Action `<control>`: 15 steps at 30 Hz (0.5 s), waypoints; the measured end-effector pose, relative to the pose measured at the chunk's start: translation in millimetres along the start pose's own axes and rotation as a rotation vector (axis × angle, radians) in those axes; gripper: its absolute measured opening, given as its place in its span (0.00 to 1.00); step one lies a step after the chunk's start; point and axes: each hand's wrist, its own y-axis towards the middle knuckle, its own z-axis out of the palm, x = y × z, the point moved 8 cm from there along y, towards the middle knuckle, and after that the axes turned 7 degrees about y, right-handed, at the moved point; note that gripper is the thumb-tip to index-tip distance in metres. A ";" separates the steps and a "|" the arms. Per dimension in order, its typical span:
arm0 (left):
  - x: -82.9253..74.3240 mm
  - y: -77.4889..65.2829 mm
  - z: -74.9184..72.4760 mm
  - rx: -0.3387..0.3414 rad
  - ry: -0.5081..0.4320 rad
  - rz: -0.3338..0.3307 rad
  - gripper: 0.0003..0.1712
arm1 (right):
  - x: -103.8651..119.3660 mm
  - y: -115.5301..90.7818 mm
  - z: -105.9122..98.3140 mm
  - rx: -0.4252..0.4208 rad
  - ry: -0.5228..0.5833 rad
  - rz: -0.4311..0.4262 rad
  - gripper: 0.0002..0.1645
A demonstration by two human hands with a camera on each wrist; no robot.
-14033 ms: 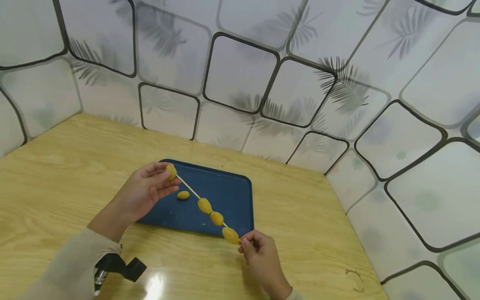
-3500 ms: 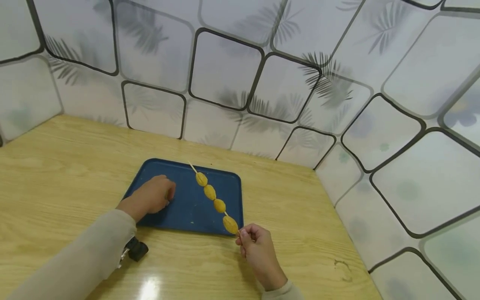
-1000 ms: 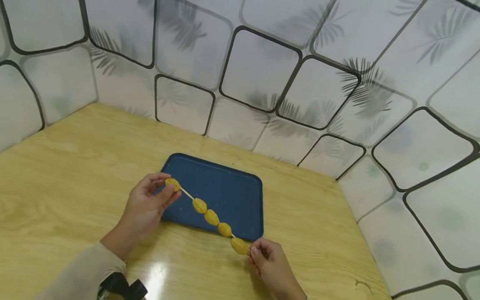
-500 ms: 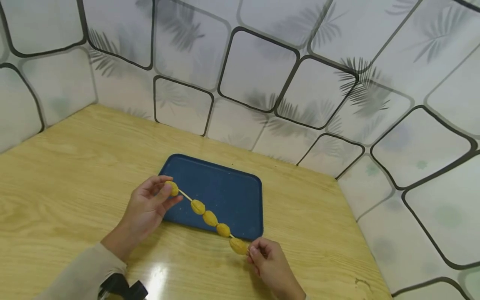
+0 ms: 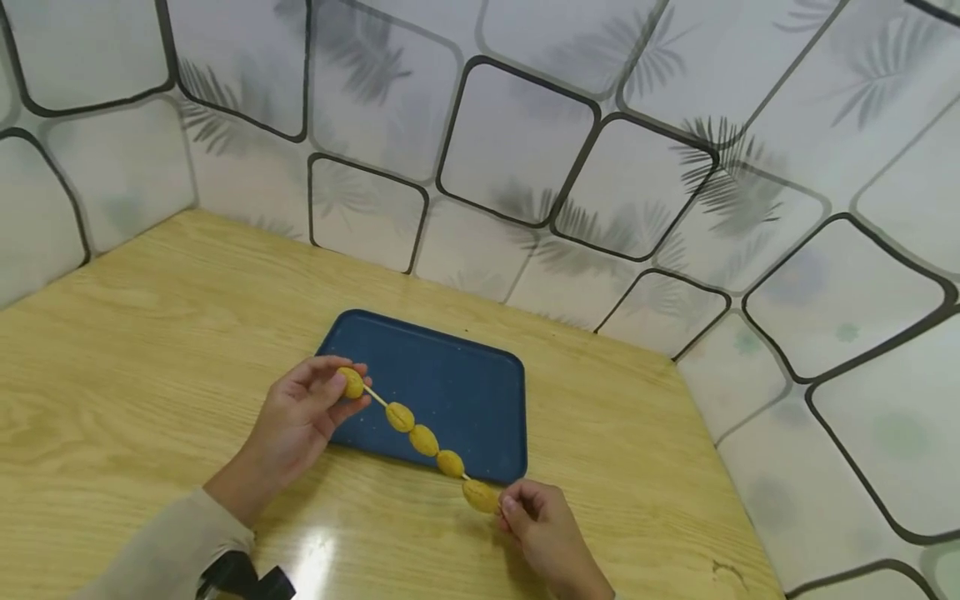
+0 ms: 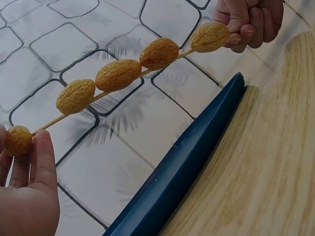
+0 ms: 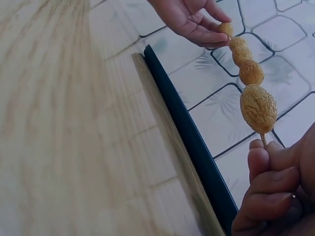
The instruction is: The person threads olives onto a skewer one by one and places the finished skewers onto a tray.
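Observation:
Several wrinkled, golden-brown oval food balls [image 5: 423, 440] are threaded on a thin wooden skewer [image 5: 376, 395], which slants over the front of the blue tray [image 5: 450, 367]. My left hand [image 5: 296, 421] pinches one more ball [image 6: 18, 140] between thumb and fingers at the skewer's far tip; a bare length of stick separates it from the others. Whether the tip passes through this ball is hidden by it. My right hand [image 5: 551, 533] pinches the skewer's near end, just below the largest ball [image 7: 258, 109], as the right wrist view shows.
The tray lies on a wood-grain table [image 5: 187, 358], with small crumbs on its surface. A patterned wall covering [image 5: 517, 137] encloses the table at the back and sides. A black wrist device [image 5: 240, 575] sits at the left sleeve.
Earlier the skewer held three balls, then a fourth, and one ball lay on the tray. My left hand reached to the tray and now holds a ball at the tip. The last second shows little movement.

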 end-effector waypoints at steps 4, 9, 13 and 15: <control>-0.5 0.8 4.2 0.064 -0.045 0.023 0.15 | 1.1 1.1 -0.3 0.005 -0.029 -0.026 0.08; 2.1 0.1 6.5 0.084 -0.051 0.007 0.14 | 0.8 1.7 -0.4 0.022 -0.070 -0.023 0.09; 4.3 -1.3 5.8 0.064 -0.021 -0.010 0.13 | -0.4 0.7 -0.3 0.025 -0.094 -0.025 0.09; 6.0 -2.3 5.0 0.053 -0.012 -0.017 0.13 | -0.4 0.4 -0.5 0.020 -0.103 -0.030 0.09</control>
